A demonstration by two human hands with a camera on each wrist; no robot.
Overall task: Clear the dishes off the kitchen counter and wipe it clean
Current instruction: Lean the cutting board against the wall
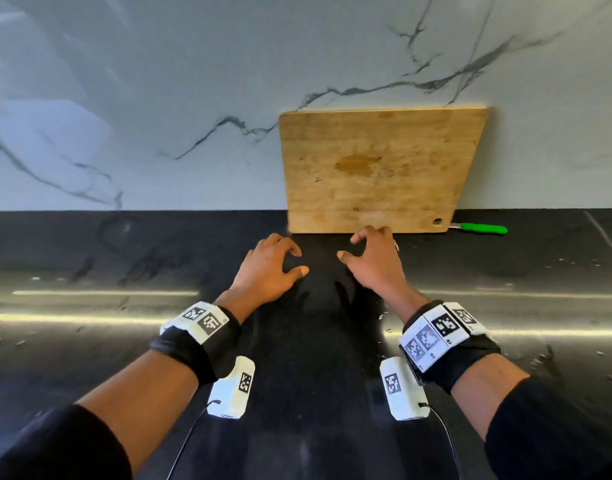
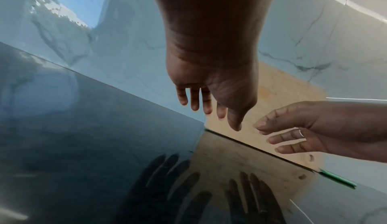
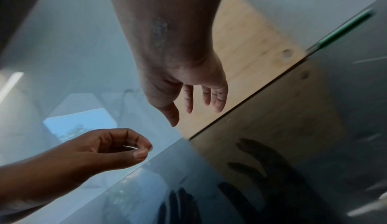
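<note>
Both hands, the left hand (image 1: 273,263) and right hand (image 1: 374,258), hover empty with loose fingers; she should grip the cutting board (image 1: 377,168) by both sides.

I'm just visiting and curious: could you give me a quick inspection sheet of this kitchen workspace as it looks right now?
Surface: black glossy counter, reflective, with pale crumbs scattered at its left and right sides.
Job's things: wooden cutting board stands on edge, leaning against the wall; green-handled knife lies on the counter at the wall, its blade tucked behind the board. No cloth seen.
Clutter: crumbs only.
Hands: left hand and right hand hover over the counter in front of the board, fingers loosely curled, holding nothing.
Cables: thin black cable runs from each wrist unit.
Surroundings: white marble wall with grey veins.
</note>
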